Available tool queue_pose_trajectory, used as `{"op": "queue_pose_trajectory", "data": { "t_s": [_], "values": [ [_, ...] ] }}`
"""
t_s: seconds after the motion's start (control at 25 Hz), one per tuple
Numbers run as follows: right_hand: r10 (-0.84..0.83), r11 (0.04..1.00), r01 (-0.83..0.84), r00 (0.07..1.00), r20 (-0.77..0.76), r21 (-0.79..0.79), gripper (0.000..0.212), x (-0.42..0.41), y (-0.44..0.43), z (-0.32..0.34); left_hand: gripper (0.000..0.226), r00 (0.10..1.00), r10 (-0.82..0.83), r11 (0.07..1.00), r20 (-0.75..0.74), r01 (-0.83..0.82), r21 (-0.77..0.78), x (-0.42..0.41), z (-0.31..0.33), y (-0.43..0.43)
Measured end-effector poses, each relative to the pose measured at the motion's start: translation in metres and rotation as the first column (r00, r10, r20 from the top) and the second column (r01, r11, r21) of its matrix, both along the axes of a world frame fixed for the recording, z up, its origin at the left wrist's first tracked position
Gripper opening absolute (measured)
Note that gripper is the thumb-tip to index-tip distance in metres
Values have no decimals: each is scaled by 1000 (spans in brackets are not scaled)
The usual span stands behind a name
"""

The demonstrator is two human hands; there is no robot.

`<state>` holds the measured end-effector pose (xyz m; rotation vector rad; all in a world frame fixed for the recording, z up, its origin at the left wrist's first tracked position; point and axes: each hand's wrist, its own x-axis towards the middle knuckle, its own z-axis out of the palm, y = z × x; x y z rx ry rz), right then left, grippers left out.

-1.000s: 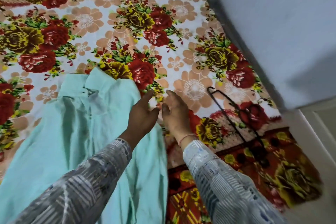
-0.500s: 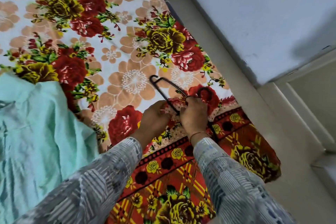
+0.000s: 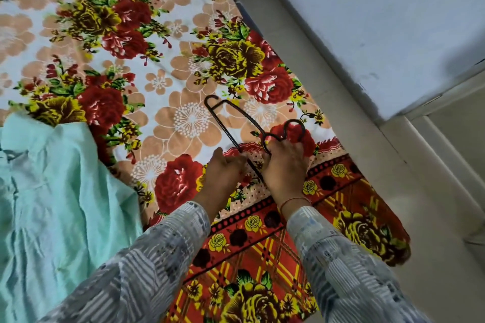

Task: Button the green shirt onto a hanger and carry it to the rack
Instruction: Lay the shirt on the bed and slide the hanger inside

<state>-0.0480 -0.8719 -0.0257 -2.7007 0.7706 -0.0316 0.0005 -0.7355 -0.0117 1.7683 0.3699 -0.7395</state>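
Floral bedspread (image 3: pixel 162 102) bears a thin black wire hanger (image 3: pixel 223 128), light and stiff, gripped near its hook by right hand (image 3: pixel 284 162) and left hand (image 3: pixel 223 173), beside the limp green shirt (image 3: pixel 52 191).

The green shirt (image 3: pixel 60 204) runs off the left and bottom edges, so its sleeves and hem are out of view. The right hand (image 3: pixel 284 165) covers the near half of the black hanger (image 3: pixel 225 126). Both hands' fingers curl under, their grip unclear.
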Motion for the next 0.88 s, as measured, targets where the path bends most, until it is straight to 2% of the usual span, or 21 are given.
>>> {"op": "queue_pose_trajectory", "data": {
  "t_s": [0.08,0.2,0.28,0.36,0.4,0.48,0.56,0.64,0.72,0.8,0.88],
  "values": [
    [66,997,-71,988,143,31,26,6,15,18,35,984,116,971,-135,-141,-192,3,14,9],
    [162,982,-183,945,285,46,26,18,43,38,28,978,171,942,-119,-197,-272,9,39,42],
    [63,969,-142,934,352,201,41,31,74,50,24,969,225,921,-101,-245,-302,23,53,77],
    [-67,897,-71,954,292,435,52,49,110,58,22,964,258,911,-69,-267,-314,40,64,121],
    [-71,839,-59,973,217,541,49,63,142,63,22,957,284,906,-55,-286,-313,49,66,154],
    [-7,748,-74,993,120,659,32,85,181,66,22,944,325,886,-58,-326,-329,59,66,200],
    [68,702,-152,987,148,696,17,108,241,65,24,913,402,856,-70,-402,-325,66,62,263],
    [104,710,-203,977,184,674,13,124,290,61,23,892,448,851,-61,-447,-277,73,55,314],
    [119,750,-214,974,190,626,19,138,342,51,20,873,487,862,34,-474,-181,84,40,372],
    [122,835,-174,984,134,522,28,147,378,41,25,873,422,893,244,-447,58,96,19,429],
    [93,917,-114,993,73,382,34,148,396,36,35,898,212,862,386,-358,360,108,5,474]
  ]
}}
